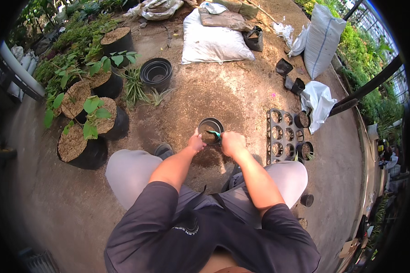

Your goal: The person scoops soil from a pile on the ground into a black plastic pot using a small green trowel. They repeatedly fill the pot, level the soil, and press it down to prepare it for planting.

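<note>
Between my knees, my left hand [196, 141] grips the left side of a small black plastic plant pot [216, 122]. Brown soil or growing mix shows inside it. My right hand [233, 143] is closed around a green-and-dark hand trowel [213, 133], whose blade reaches into the pot; most of its handle is hidden in my fist. Dark soil [208, 158] lies on the ground just below the pot. To the right is a black plastic pot tray [283, 133] with round openings, and small filled pots [306, 150] sit at its right edge.
Large black planters [114, 119] with leafy cuttings stand at left. Nested black pots [156, 72] and loose spider plants [135, 88] are at upper left. A white sack [212, 42] lies ahead, under a board [223, 18]. Another full sack [323, 41] stands upper right, near a black pole [365, 83].
</note>
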